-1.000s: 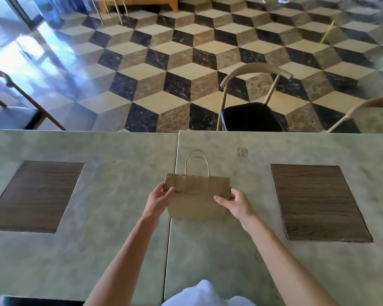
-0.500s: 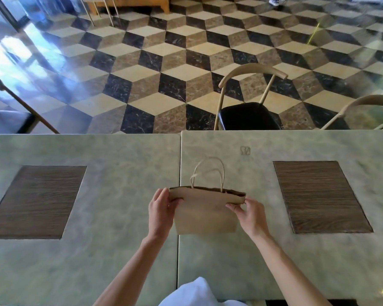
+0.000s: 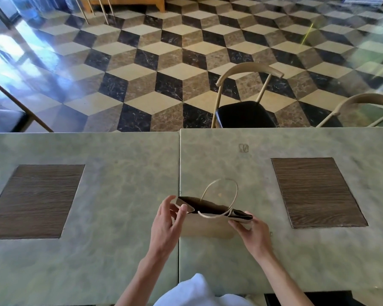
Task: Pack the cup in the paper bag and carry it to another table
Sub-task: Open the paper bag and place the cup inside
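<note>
A small brown paper bag [image 3: 208, 227] with thin cord handles stands on the greenish stone table [image 3: 119, 217], just right of the seam between two tabletops. Its mouth is pulled open a narrow way and looks dark inside. My left hand [image 3: 166, 221] pinches the bag's left top corner. My right hand [image 3: 251, 233] grips the right top corner. No cup is in view.
Two dark wood-grain panels [image 3: 34, 200] [image 3: 317, 192] are set into the tabletops left and right of the bag. Chairs [image 3: 244, 109] stand beyond the far edge on the patterned tile floor. A white garment [image 3: 197, 292] shows at the bottom.
The bag has gone from flat and closed to standing with its mouth drawn open. Both hands shifted to its top corners, and the bag sits a little nearer to me.
</note>
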Motion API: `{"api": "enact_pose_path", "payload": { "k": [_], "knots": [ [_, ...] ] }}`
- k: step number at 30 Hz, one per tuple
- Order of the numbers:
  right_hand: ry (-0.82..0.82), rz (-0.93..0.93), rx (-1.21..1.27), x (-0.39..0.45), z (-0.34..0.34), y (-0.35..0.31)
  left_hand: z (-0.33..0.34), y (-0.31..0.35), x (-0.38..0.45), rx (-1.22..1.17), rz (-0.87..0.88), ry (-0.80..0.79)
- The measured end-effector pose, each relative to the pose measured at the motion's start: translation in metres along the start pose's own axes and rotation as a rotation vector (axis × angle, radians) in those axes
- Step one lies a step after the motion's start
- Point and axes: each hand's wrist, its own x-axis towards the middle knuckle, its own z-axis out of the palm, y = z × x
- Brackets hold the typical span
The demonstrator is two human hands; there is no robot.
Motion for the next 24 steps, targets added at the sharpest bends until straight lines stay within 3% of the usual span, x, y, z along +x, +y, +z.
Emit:
{"api": "enact_pose_path", "payload": {
  "k": [15, 21, 24],
  "knots": [
    [-0.19, 0.151, 0.206, -0.006, -0.023, -0.017, -0.017, 0.021, 0.002, 0.386, -0.045, -0.248],
    [-0.423, 0.207, 0.317, -0.006, -0.044, -0.021, -0.009, 0.023, 0.002, 0.425, -0.081, -0.11],
    [-0.503, 0.17, 0.253, -0.002, -0.064, -0.027, -0.006, 0.023, -0.001, 0.38, -0.076, -0.039]
  ]
}}
